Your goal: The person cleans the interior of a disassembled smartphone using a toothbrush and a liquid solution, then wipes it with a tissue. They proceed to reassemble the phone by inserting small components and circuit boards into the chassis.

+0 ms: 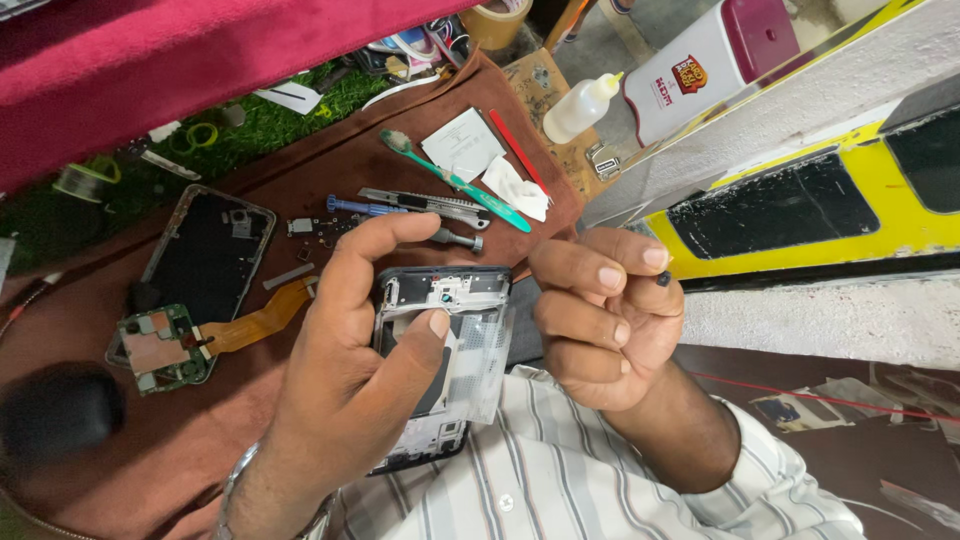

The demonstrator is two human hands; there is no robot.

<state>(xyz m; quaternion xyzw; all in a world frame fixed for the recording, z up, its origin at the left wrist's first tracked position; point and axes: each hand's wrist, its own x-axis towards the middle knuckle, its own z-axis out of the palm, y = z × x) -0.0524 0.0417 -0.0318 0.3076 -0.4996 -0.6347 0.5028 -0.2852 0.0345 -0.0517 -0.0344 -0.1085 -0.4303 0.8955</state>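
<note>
My left hand [355, 350] grips an opened phone frame [450, 340], thumb pressed on its inner plate, index finger curled over the top edge. My right hand [600, 315] is closed just right of the phone, pinching a tiny dark part [663, 279] between thumb and forefinger. On the brown mat [330, 170] to the left lies a phone's screen half [205, 255] with a green circuit board [160, 348] and an orange flex cable [255, 322] beside it.
Behind the phone lie a green toothbrush [450, 180], a blue screwdriver [370, 208], a utility knife [425, 203], a red pry stick [518, 150], white paper pieces [462, 143] and small loose screws. A squeeze bottle [582, 108] stands at the mat's far edge. A yellow and black panel [780, 210] is right.
</note>
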